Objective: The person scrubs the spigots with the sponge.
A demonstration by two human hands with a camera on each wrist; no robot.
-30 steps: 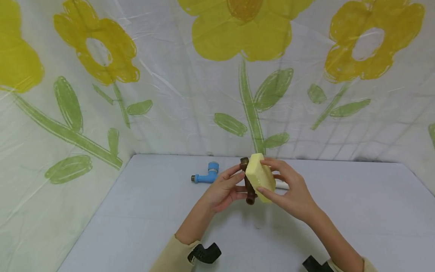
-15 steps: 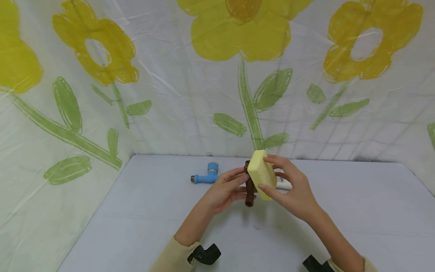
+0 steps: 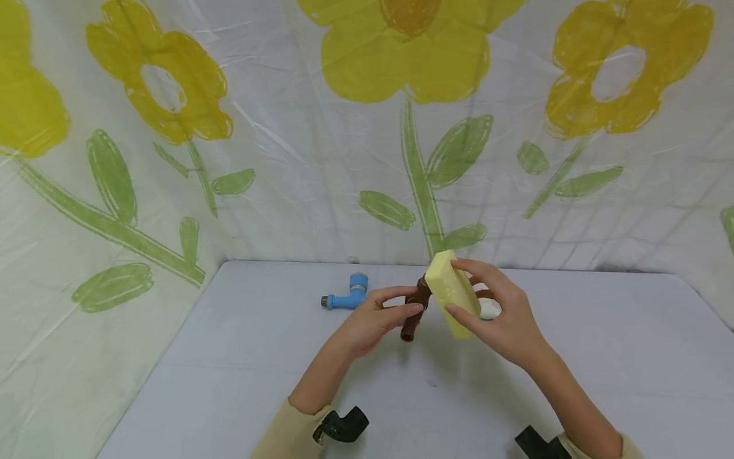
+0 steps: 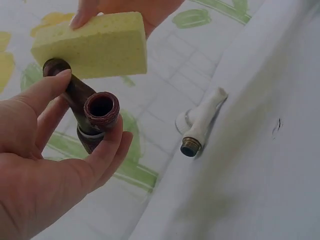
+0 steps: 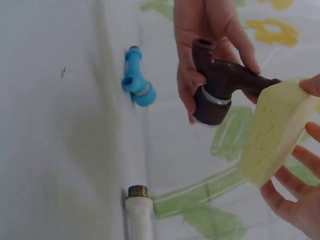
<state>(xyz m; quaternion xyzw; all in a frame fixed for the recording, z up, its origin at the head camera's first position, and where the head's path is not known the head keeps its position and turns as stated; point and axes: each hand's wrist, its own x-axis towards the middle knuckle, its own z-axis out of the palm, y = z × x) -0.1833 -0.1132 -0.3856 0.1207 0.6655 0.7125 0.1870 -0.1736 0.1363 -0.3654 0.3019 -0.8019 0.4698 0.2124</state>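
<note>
My left hand [image 3: 367, 325] holds a dark brown water tap [image 3: 408, 328] between thumb and fingers, above the table. It is tilted, its lower end toward the left. In the left wrist view, the tap's open round mouth [image 4: 101, 106] faces the camera. A pale yellow sponge [image 3: 453, 290] is pinched by my right hand [image 3: 507, 319], thumb on one side and fingers on the other. The sponge meets the tap's far end, which it partly covers in the right wrist view; how firmly it presses there, I cannot tell.
A blue tap [image 3: 346, 301] lies on the white table [image 3: 258, 382] left of my hands. Behind my right hand lies a white tap [image 3: 489, 310] with a brass threaded end [image 4: 190, 146]. A flower-printed sheet [image 3: 287, 159] hangs along the table's back edge.
The brown tap has turned from near upright to a slant, its top moving right and its bottom left. Sponge and right hand have shifted slightly right. Both hands keep their hold.
</note>
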